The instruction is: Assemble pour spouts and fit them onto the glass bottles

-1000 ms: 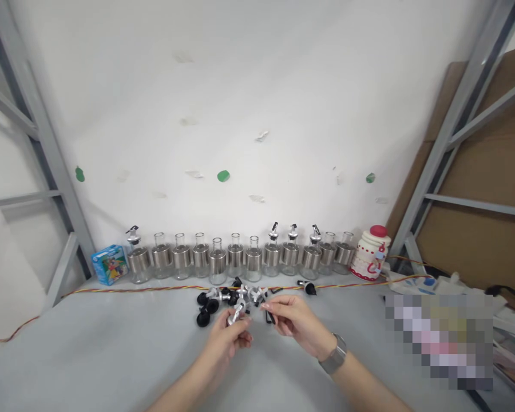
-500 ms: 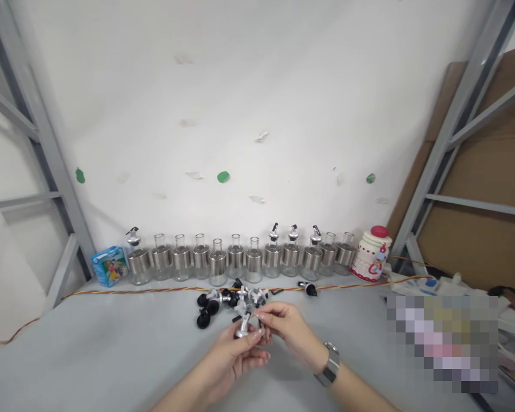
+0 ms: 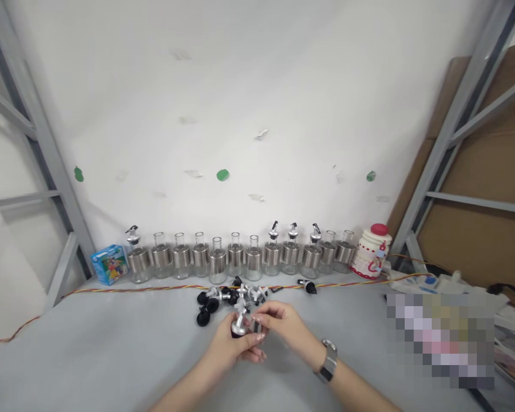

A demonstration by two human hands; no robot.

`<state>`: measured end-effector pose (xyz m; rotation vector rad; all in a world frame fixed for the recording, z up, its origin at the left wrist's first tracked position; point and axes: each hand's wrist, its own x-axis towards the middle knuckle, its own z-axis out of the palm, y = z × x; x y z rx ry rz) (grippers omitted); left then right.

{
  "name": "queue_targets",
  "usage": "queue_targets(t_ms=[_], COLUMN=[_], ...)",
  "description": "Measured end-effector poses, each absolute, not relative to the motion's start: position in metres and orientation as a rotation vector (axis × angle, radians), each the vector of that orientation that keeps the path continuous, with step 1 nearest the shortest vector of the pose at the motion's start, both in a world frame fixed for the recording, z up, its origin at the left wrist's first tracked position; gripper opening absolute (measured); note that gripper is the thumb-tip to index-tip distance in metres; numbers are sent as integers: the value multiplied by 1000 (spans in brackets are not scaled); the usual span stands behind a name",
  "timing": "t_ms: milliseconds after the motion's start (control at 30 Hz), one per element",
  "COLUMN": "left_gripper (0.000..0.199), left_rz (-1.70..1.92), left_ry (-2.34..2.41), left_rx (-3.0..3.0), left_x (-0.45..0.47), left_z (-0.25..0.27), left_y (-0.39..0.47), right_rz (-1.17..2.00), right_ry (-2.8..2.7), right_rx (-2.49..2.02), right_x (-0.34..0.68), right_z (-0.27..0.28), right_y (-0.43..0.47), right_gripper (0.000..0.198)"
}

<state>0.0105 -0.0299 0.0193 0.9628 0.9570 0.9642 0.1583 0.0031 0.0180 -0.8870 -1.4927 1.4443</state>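
My left hand (image 3: 234,346) is closed around a bottle pourer (image 3: 239,327), silver on top with a black stopper below. Its spout points up. My right hand (image 3: 278,321) pinches a small dark piece (image 3: 257,325) right beside the pourer; fingers cover most of that piece. Just beyond my hands lies a pile of loose silver and black pourer parts (image 3: 214,294). One more pourer (image 3: 308,286) rests on its side to the right of the pile.
Glass bottles (image 3: 217,260) with steel sleeves line the wall, several topped with pourers. A blue box (image 3: 110,265) stands at the left end, a cream jar with a red lid (image 3: 371,252) at the right. A twisted wire (image 3: 163,290) crosses the table. Clutter (image 3: 455,286) lies at right.
The pourer in my left hand has shifted slightly left and turned more upright, showing its black stopper. My right fingers now show more of the small dark piece.
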Motion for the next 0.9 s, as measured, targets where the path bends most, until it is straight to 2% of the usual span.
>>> queue_targets(t_ms=[300, 633, 900], left_gripper=[45, 46, 34], left_rz=[969, 848, 732], left_ry=[1037, 1169, 1084], left_rx=[1117, 1353, 1416], left_x=[14, 11, 10], left_z=[12, 13, 16], left_y=[-30, -42, -50], right_rz=[1526, 1662, 1646], right_ry=[-2017, -1778, -1869], right_rx=[-940, -766, -778], right_x=[178, 184, 180], right_z=[21, 32, 27], right_y=[3, 7, 5], right_gripper=[34, 39, 37])
